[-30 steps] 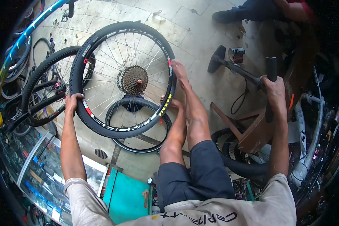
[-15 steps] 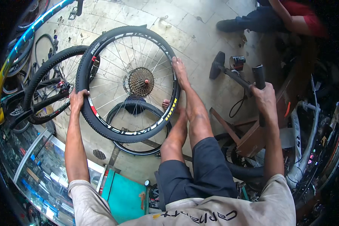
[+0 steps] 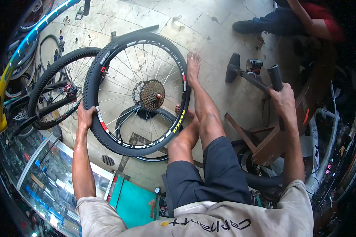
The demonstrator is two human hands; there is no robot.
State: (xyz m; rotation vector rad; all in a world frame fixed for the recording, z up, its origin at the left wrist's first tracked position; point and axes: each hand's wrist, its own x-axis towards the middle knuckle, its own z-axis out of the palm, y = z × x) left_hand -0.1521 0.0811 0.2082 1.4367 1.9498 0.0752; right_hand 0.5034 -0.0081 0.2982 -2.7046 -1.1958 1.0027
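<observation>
My left hand [image 3: 85, 116] grips the left side of a bicycle wheel [image 3: 91, 93], thumb over the tyre near the rim. The wheel has a knobby black tyre, a black rim with white and red marks, thin spokes and a cassette [image 3: 153, 94] facing up. It is tilted over a second, thinner wheel [image 3: 154, 159] lower down, partly hidden. My right hand [image 3: 283, 100] is closed round the black handle of a floor pump [image 3: 257, 82]. The pump leans away from me, its dark foot at the far end. My bare foot [image 3: 193, 65] is just beside the tyre.
A bicycle with a black rear wheel [image 3: 32, 98] stands at the left, by a glass display case [image 3: 59, 177]. Near my legs sits a teal box [image 3: 134, 201]. A tin [image 3: 254, 64], a brown wooden stand [image 3: 265, 148] and bike frames line the right. A person [image 3: 288, 21] sits at the far right.
The wheel has swung a little toward me, and my foot is now farther along its edge. A long dark bar behind the wheel shows more. Both hands keep their holds.
</observation>
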